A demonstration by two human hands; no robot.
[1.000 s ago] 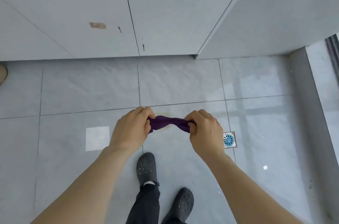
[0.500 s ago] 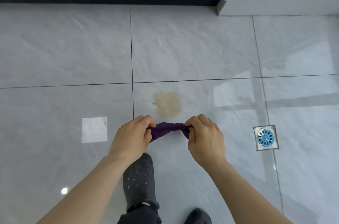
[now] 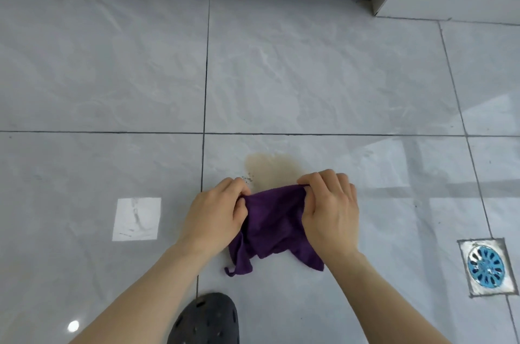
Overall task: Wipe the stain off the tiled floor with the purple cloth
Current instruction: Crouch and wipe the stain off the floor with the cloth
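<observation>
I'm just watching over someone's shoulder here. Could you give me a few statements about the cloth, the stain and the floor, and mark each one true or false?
1. Both hands hold the purple cloth. True: the left hand and the right hand each grip its top edge.
2. The stain is already wiped away. False: a tan patch shows just beyond the cloth.
3. The floor drain lies to the person's right. True.
4. The cloth is wadded into a tight ball. False: it hangs open between the hands.
5. The person is barefoot. False: a dark shoe shows at the bottom.
</observation>
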